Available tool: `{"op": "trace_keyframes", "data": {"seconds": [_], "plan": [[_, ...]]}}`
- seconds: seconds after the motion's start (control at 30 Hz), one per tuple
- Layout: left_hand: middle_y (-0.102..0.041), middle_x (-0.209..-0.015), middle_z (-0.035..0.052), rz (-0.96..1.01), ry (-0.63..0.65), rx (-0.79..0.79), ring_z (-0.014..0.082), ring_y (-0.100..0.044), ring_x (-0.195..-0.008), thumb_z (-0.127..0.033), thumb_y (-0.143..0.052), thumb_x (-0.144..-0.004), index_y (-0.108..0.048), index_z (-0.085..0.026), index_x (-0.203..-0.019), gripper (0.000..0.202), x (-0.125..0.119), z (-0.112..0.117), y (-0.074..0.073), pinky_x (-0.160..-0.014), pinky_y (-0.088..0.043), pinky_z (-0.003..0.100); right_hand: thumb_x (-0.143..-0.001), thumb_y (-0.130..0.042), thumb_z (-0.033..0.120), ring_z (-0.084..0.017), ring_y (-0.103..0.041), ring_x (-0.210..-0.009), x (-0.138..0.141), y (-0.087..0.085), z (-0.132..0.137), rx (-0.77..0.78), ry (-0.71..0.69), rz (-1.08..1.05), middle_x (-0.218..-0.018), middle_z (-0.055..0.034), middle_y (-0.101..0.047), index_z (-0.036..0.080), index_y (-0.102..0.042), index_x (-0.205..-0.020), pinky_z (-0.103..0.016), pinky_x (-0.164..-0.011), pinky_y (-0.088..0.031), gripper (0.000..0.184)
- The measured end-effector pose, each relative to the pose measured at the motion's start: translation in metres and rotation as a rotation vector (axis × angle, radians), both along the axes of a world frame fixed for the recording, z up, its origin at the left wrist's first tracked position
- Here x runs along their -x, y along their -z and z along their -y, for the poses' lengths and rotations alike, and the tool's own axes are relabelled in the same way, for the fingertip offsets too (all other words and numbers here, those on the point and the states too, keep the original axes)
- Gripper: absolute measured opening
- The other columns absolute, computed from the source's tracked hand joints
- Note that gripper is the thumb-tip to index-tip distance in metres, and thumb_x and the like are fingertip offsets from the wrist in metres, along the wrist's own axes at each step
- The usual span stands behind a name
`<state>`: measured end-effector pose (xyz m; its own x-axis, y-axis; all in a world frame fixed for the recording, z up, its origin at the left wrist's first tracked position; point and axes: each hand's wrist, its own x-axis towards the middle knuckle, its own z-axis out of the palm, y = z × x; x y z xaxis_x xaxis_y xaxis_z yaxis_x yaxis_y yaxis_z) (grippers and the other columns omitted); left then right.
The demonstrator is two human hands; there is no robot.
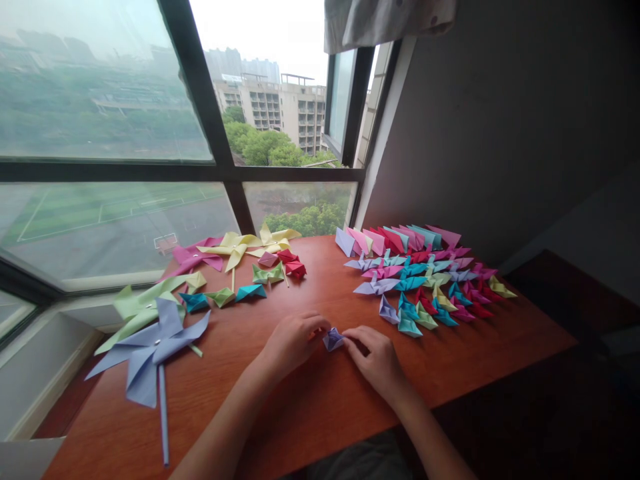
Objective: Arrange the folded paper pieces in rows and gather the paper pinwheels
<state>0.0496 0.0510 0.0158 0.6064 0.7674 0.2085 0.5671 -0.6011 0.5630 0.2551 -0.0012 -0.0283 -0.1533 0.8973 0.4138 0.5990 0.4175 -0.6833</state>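
A small purple folded-paper boat is held just above the wooden table, near its front middle. My left hand pinches its left tip between thumb and fingers. On the other side, my right hand grips the right tip the same way. The fingers of both hands are closed, and they cover the boat's two ends. Right of my right hand, the nearest folded pieces are a lavender boat and a turquoise boat.
Rows of colourful folded paper pieces cover the table's back right. At left lie paper pinwheels, a lavender one nearest, with several small boats beside them. Behind stand a window frame and a dark wall.
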Motion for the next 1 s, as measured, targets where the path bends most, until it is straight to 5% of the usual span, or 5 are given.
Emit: {"op": "trace_keyframes", "data": {"seconds": [0.5, 1.0], "plan": [[-0.074, -0.089, 0.0037, 0.001, -0.042, -0.012, 0.0153, -0.065, -0.074, -0.013, -0.053, -0.087, -0.069, -0.021, -0.089, 0.018, 0.009, -0.005, 0.004, -0.068, -0.046, 0.024, -0.095, -0.052, 0.025, -0.018, -0.066, -0.074, -0.002, -0.003, 0.0, -0.021, 0.058, -0.04, -0.083, -0.006, -0.071, 0.02, -0.07, -0.089, -0.027, -0.068, -0.052, 0.019], [-0.07, -0.079, 0.0035, 0.289, -0.121, -0.012, 0.0125, -0.061, -0.068, -0.018, -0.058, -0.088, -0.069, -0.018, -0.084, 0.012, 0.012, -0.007, -0.005, -0.062, -0.048, 0.022, -0.094, -0.053, 0.029, -0.017, -0.065, -0.068, -0.008, -0.008, 0.003, -0.06, 0.21, -0.176, -0.077, -0.0052, -0.07, 0.019, -0.07, -0.084, -0.026, -0.06, -0.05, 0.022]]}}
